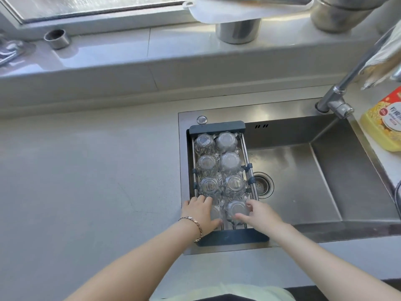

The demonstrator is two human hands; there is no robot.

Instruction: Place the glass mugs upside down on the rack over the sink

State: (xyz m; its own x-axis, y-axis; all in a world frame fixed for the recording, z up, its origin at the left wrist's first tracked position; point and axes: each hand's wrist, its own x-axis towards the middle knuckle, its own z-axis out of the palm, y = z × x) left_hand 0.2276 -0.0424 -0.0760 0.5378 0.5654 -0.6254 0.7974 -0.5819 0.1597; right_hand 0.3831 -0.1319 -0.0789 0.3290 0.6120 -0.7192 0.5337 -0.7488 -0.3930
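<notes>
- Head view: right hand point(258, 216) cups the nearest clear faceted glass mug point(237, 210), inverted on the dark-framed steel-bar rack point(233, 236) over the sink.
- Left hand point(200, 210) lies spread over its neighbour; grasp uncertain.
- Advice: seat rims flat across bars before letting go.

Both hands point(200, 211) point(258, 216) outstretched, fingers curled

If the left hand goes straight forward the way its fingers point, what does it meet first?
Most likely the upside-down mug in the rack's left column, just beyond the left hand. Whether the fingertips already touch it is unclear.
</notes>
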